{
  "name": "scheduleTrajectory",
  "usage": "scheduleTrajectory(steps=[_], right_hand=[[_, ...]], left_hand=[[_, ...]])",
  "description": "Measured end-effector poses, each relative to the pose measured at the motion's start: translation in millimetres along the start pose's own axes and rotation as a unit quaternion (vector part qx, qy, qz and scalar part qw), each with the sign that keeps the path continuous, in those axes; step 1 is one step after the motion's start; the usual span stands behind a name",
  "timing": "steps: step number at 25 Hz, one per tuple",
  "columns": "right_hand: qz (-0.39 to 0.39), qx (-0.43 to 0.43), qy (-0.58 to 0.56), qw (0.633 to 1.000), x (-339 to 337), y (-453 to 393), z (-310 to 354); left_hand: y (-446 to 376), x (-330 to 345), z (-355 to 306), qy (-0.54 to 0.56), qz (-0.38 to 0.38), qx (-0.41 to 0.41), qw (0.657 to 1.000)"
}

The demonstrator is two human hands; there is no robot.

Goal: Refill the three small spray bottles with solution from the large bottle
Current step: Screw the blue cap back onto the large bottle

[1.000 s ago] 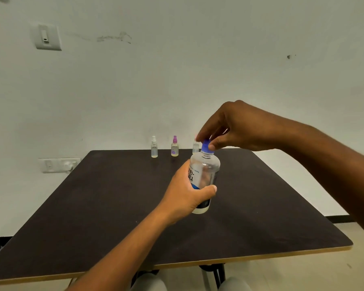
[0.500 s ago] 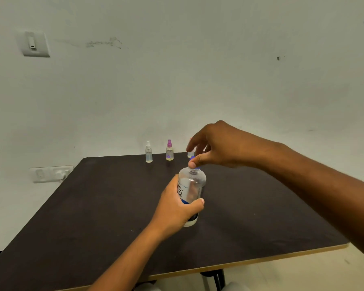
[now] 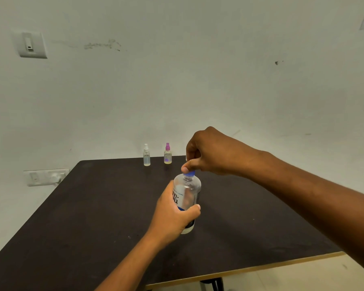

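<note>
Dark table (image 3: pixel 93 227) against white wall. Your left hand (image 3: pixel 172 219) grips the large bottle (image 3: pixel 187 192) upright at table centre; your right hand (image 3: pixel 208 152) pinches its blue cap (image 3: pixel 190 174). Two spray bottles (image 3: pixel 147 158) (image 3: pixel 168 156) stand at the far edge.

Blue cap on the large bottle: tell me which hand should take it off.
Right. The right hand already pinches the blue cap from above, while the left hand grips the large bottle, steadying it on the table.
</note>
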State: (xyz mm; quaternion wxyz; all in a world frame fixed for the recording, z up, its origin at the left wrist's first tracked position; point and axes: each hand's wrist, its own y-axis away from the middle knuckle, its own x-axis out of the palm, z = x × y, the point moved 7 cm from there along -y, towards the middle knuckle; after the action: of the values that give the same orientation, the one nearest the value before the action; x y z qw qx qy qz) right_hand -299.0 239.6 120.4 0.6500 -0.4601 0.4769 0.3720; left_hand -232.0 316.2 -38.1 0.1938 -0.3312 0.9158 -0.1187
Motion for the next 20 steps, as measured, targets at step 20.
scheduleTrajectory(steps=[20], right_hand=[[-0.002, -0.028, -0.020, 0.999, -20, -3, 8]], left_hand=[[-16, -12, -9, -0.001, -0.017, 0.006, 1.000]])
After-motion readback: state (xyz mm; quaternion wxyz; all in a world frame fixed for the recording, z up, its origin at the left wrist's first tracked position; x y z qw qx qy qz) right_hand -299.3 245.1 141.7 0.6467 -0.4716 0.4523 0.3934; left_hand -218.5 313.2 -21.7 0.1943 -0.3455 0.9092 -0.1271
